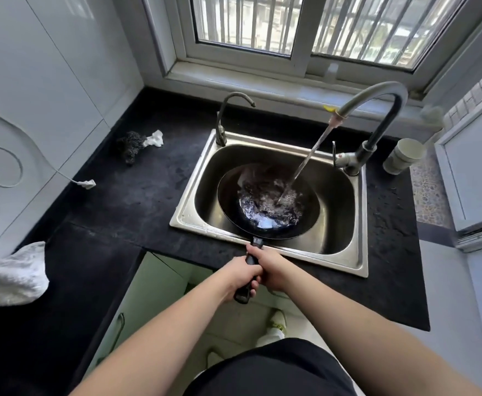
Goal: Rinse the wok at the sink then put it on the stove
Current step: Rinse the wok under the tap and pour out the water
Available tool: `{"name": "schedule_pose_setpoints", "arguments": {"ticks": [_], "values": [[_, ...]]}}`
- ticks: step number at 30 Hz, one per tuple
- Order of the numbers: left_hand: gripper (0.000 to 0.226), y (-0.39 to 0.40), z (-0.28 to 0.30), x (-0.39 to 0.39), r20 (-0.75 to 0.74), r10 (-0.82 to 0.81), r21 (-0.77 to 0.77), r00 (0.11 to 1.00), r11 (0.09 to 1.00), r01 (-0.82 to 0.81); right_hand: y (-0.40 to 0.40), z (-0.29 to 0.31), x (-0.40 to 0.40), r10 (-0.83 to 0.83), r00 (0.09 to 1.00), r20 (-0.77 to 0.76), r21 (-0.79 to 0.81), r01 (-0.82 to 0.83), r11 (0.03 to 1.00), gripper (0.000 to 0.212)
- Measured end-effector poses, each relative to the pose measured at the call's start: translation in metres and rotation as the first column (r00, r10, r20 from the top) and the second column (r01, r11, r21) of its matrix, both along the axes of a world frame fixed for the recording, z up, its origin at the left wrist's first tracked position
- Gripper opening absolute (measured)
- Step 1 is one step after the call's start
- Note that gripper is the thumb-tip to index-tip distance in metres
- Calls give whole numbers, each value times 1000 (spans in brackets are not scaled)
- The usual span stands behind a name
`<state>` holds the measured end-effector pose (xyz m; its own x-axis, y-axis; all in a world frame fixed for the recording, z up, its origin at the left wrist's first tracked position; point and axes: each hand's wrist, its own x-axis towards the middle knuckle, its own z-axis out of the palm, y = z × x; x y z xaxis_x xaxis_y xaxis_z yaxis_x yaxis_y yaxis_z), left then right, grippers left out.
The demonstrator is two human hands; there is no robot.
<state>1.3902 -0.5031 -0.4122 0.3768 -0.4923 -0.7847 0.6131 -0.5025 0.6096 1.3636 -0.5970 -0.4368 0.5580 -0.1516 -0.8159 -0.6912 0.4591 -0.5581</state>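
A black wok sits inside the steel sink, its long black handle pointing toward me over the front rim. Both hands grip that handle: my left hand wraps it from the left, and my right hand wraps it just ahead, closer to the pan. Water runs from the tall grey faucet in a slanted stream and splashes into the wok's bowl, where water pools and froths. No stove is in view.
A smaller curved tap stands at the sink's back left. On the black counter lie a steel scourer with a white rag, a white cable plug and a white towel. A cup stands right of the faucet.
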Motion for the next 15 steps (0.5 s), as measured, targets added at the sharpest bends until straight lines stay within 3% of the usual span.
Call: {"name": "schedule_pose_setpoints", "arguments": {"ticks": [3, 8, 12, 15], "values": [[12, 7, -7, -8, 74, 6, -23, 997, 1000, -4, 4, -11, -4, 54, 998, 30, -25, -53, 998, 54], [13, 20, -18, -14, 111, -21, -89, 994, 996, 31, 9, -17, -10, 123, 991, 46, -110, -118, 987, 39], [18, 22, -16, -13, 46, 15, -118, 999, 993, -9, 15, -22, -8, 169, 985, 36, -216, -158, 963, 42], [19, 19, -13, -11, -8, 29, -121, 1000, 992, -30, 14, -19, -5, 127, 992, 3, -200, -124, 972, 40]]}}
